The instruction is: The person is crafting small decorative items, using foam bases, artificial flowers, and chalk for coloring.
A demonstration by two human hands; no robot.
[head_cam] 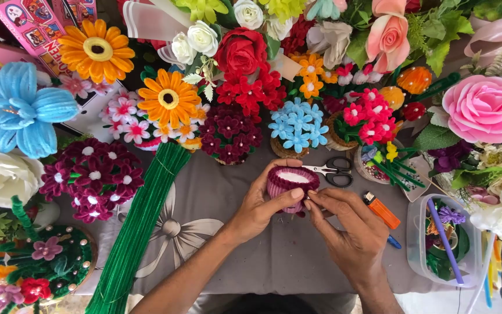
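At table centre, above grey cloth [274, 256]: small pink-wrapped pot [292, 185], white filling showing, open mouth facing up toward camera. Left hand [260, 208] cups pot from left and beneath, thumb across front wall, firm hold. Right hand [344, 229] meets pot at right rim, thumb and forefinger pinched narrow there; cannot tell what lies between them. Both hands touching pot. Scissors [332, 171] just beyond, orange lighter [381, 210] near right hand, green stem bundle [140, 227] well left.
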